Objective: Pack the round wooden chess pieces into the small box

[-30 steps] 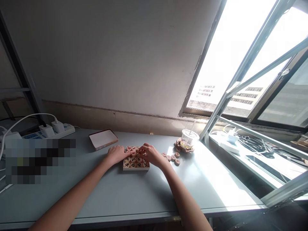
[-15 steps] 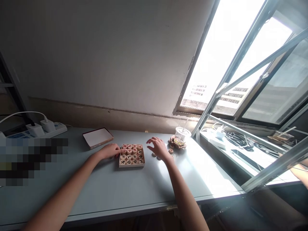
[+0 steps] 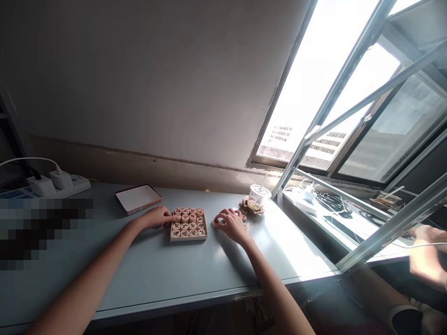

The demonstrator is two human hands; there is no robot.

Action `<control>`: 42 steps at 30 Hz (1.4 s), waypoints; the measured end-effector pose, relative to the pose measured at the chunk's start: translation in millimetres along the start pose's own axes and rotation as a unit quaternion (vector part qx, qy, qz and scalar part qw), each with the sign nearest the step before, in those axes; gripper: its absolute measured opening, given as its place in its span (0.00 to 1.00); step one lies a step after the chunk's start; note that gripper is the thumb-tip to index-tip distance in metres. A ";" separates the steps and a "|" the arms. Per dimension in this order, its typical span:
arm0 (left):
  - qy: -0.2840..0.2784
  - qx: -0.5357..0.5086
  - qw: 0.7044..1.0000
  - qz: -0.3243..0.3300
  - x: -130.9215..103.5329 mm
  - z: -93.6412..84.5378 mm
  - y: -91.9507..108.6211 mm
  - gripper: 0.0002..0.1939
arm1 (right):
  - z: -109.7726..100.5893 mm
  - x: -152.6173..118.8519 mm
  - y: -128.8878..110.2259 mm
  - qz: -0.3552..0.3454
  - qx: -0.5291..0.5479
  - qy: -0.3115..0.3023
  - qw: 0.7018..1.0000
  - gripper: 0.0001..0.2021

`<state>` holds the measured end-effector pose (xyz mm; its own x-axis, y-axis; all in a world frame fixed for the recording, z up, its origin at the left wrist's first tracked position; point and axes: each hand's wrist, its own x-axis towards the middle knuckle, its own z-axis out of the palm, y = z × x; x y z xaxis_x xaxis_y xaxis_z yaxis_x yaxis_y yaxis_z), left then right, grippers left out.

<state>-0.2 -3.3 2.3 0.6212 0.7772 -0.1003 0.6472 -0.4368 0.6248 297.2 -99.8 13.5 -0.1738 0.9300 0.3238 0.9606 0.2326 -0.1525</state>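
A shallow box (image 3: 189,238) on the grey table holds several round wooden pieces with red or black characters, set in rows. My left hand (image 3: 159,217) is at the box's left edge, its index finger stretched onto a piece and the other fingers curled. Right of the box, my right hand (image 3: 230,222) reaches down to the table, fingers bent and apart, its fingertips at a loose round piece (image 3: 215,222). More loose pieces (image 3: 244,217) lie beside and partly behind this hand.
An open box lid (image 3: 138,199) lies behind my left hand. A lidded plastic cup (image 3: 260,191) stands by a brown dish (image 3: 252,205). Power strips (image 3: 76,185) sit at the left. Beyond a metal frame (image 3: 316,132), another person's arm (image 3: 426,260) shows at the right.
My right hand has come down onto the loose pieces, its fingertips now at one of them. My left hand stays at the box's left edge. The view has shifted slightly.
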 end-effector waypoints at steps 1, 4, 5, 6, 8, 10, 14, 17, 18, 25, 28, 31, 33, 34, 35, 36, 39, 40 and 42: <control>-0.003 0.000 1.000 -0.001 -0.7 -0.7 0.7 0.32 | -1.4 3.1 -3.1 0.005 0.011 0.005 1.000 0.10; -0.013 0.006 1.000 0.004 -2.3 -2.0 1.7 0.33 | -5.0 10.0 -14.7 0.013 0.062 0.032 0.997 0.14; -0.016 0.008 1.000 0.009 -2.7 -2.1 1.6 0.33 | -5.0 11.7 -19.4 0.006 0.077 0.037 0.996 0.15; -0.019 0.011 1.000 0.013 -3.0 -2.1 1.4 0.33 | -4.0 13.4 -24.2 -0.002 0.085 0.037 0.996 0.15; -0.022 0.014 1.000 0.014 -3.3 -2.0 1.0 0.33 | 0.9 16.7 -33.1 -0.016 0.082 0.028 0.996 0.15; -0.020 0.017 1.000 0.011 -3.3 -1.9 1.0 0.32 | 7.9 19.4 -39.3 -0.018 0.062 0.022 0.998 0.15; -0.016 0.022 1.000 0.012 -3.7 -2.1 2.9 0.32 | 18.1 20.8 -42.5 -0.007 0.041 0.031 0.999 0.16; -0.013 0.026 1.000 0.007 -4.1 -2.4 4.9 0.31 | 19.6 18.5 -42.1 0.004 0.037 0.047 0.998 0.18; -0.013 0.026 1.000 0.003 -4.2 -2.5 5.5 0.31 | 19.6 17.5 -42.2 0.001 0.033 0.051 0.998 0.19; -0.013 0.020 1.000 -0.003 -5.2 -2.8 9.8 0.31 | 20.5 11.9 -42.7 -0.037 0.012 0.030 0.999 0.17; -0.012 0.018 1.000 -0.003 -5.3 -2.1 9.3 0.31 | 22.0 10.8 -41.7 -0.031 0.018 0.025 0.999 0.17; -0.016 0.012 1.000 -0.005 -4.0 -0.8 6.2 0.30 | 24.5 10.8 -39.8 -0.032 0.028 0.022 0.999 0.18; -0.019 0.009 1.000 -0.006 -2.6 -0.1 3.7 0.30 | 26.3 13.0 -34.2 -0.024 0.023 0.043 0.999 0.19; -0.018 0.008 1.000 -0.005 -1.8 0.2 2.6 0.30 | 27.1 15.1 -28.7 -0.008 0.014 0.061 0.998 0.19; -0.018 0.008 1.000 -0.005 -0.9 0.4 1.6 0.30 | 27.8 18.0 -21.0 0.018 0.003 0.079 0.997 0.19; -0.018 0.009 1.000 -0.004 0.0 0.7 0.5 0.30 | 28.4 21.6 -11.0 0.054 -0.007 0.090 0.994 0.20; -0.013 0.017 1.000 -0.007 3.0 1.9 -2.6 0.31 | 30.1 34.1 28.4 0.169 -0.016 0.059 0.984 0.22; -0.013 0.017 1.000 -0.007 4.0 2.4 -3.6 0.31 | 30.8 37.9 42.1 0.183 -0.014 0.032 0.983 0.23; -0.016 0.016 1.000 -0.008 5.5 3.2 -5.1 0.31 | 32.6 44.1 65.4 0.182 -0.015 -0.005 0.983 0.25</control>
<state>1.3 1.8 -4.0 0.6246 0.7694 -0.1340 0.6701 -0.4399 0.5979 345.3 -34.2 -12.7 0.1813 0.9529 0.2431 0.9652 -0.1250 -0.2299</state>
